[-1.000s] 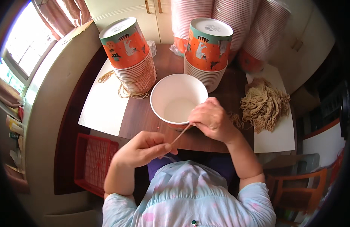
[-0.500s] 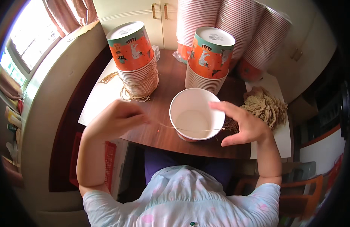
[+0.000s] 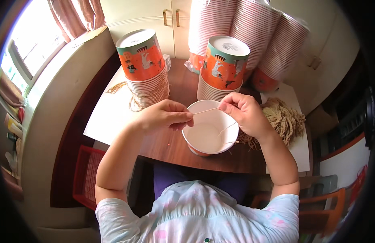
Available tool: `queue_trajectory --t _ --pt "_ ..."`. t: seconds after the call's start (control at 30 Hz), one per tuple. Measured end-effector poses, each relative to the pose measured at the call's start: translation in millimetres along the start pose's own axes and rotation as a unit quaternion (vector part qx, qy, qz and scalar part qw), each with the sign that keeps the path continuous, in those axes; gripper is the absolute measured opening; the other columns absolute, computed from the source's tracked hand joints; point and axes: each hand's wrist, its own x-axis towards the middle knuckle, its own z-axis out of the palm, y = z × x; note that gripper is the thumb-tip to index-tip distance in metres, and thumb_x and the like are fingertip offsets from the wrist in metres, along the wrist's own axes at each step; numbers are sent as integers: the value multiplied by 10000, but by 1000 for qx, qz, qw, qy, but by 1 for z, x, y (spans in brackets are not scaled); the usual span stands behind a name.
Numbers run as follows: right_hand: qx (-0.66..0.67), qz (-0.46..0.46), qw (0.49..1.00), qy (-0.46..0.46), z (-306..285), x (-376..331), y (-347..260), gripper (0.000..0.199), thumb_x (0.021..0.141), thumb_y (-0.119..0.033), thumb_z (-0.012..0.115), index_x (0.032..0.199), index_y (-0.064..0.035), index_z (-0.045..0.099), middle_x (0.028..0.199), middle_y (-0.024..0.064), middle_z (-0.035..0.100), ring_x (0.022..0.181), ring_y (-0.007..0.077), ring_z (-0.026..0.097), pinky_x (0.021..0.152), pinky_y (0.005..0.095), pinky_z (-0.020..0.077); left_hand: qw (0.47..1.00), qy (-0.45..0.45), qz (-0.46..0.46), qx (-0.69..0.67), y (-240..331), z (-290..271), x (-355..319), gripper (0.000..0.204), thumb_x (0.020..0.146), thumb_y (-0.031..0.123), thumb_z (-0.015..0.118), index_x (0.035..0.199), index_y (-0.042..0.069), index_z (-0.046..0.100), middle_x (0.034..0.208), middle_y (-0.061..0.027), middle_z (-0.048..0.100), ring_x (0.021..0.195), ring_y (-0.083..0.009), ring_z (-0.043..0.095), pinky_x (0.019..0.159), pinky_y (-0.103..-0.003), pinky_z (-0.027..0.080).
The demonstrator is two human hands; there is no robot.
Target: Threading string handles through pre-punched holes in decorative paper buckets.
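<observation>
String (image 3: 205, 110) now stretched taut over white bowl (image 3: 209, 131), pinched by left hand (image 3: 165, 117) and right hand (image 3: 244, 113); earlier, hands were apart.

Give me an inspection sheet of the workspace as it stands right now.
Surface: brown wooden table, white sheets at its left and right.
Job's things: open white paper bowl at the near edge; thin string stretched over it.
Clutter: two upside-down stacks of orange bowls, bundle of strings, wrapped bowl stacks behind.
Grippers: left hand and right hand each pinch a string end.
Cables: nothing seen.
Surroundings: cupboard doors behind, window left, red crate below.
</observation>
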Motion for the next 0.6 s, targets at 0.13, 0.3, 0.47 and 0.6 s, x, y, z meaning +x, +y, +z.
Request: queue_trajectory --t 0.13,0.3,0.47,0.6 --pt "7 42 998 -49 -4 -5 12 128 915 -118 605 863 -1 613 809 -22 603 770 44 526 697 218 442 999 35 -18 -19 -11 0 -8 302 934 303 597 873 29 707 672 39 583 629 -39 502 599 -207 423" --pt "-135 -115 982 -65 15 -5 1 462 873 -149 636 1279 17 491 1149 111 565 1091 167 536 942 336 436 998 47 -20 48 10 14 1 275 919 259 601 844 14 703 662 24 592 619 -39 499 588 -209 419" --pt "236 -5 959 -157 41 5 1 586 868 -82 653 1373 7 369 1177 104 516 999 166 590 878 280 485 997 25 -10 67 10 17 14 244 916 208 599 826 -3 683 624 3 575 565 -64 517 527 -218 407" --pt "166 82 971 -152 41 8 1 344 912 -97 619 1229 -1 525 1035 51 582 897 114 604 779 250 510 999 27 -33 6 2 13 11 259 916 220 571 840 1 686 678 -9 621 618 -69 549 585 -228 447"
